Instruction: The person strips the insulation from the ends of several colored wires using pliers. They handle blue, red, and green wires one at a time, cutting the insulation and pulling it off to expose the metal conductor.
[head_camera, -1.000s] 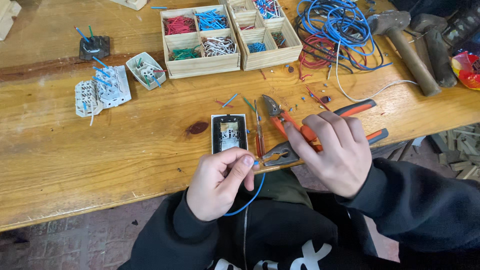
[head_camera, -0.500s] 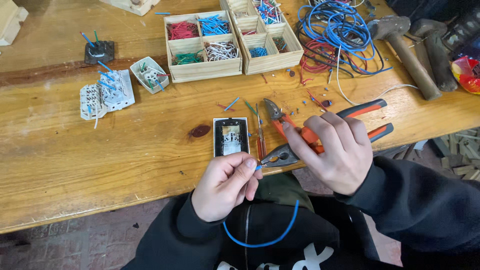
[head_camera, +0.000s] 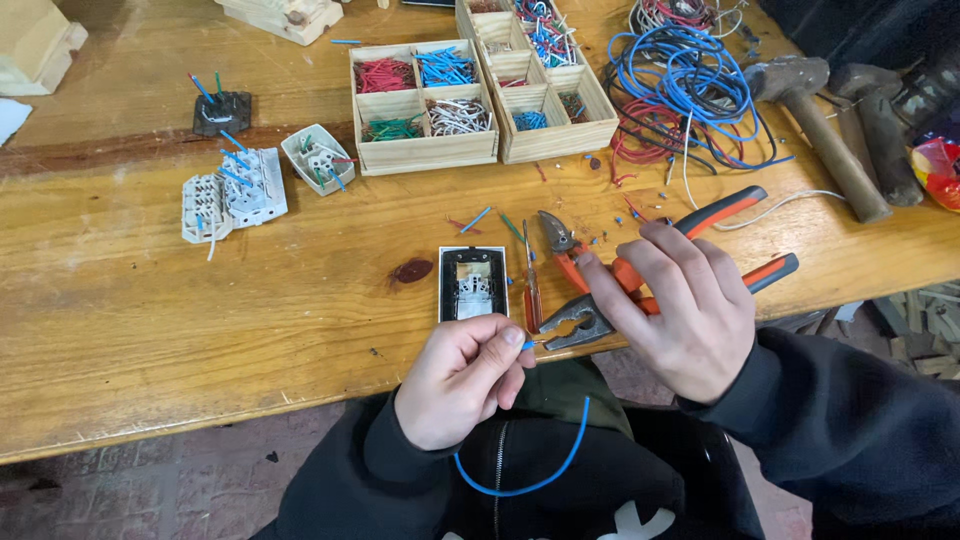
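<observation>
1. Compared with a second ago, the pliers' nose is sitting a little apart from the wire tip instead of closed against it, and the loose loop of wire is hanging lower and wider over the lap.
2. The blue wire (head_camera: 520, 480) is being pinched near its tip between the thumb and forefinger of the left hand (head_camera: 462, 382), whose other fingers are curling in around it; the short free end is poking out to the right, and the rest is looping down and round over the dark jacket below the table edge.
3. That free end is pointing almost straight at the pliers (head_camera: 640, 285), whose grey nose is lying just to the right of it, near but not touching, with the jaws standing slightly open.
4. The right hand (head_camera: 685, 310) is wrapping its fingers over the orange-and-black handles, which are running up and to the right, so the tool's long axis is lining up roughly with the wire tip.
5. A white switch plate (head_camera: 472, 284) is lying face-down on the wooden table (head_camera: 200, 300) just above the left hand, with a small red screwdriver (head_camera: 531, 290) beside it.
6. Farther back, wooden boxes (head_camera: 425, 150) of cut wire pieces are standing near a tangle of blue and red cable (head_camera: 680, 85).
</observation>
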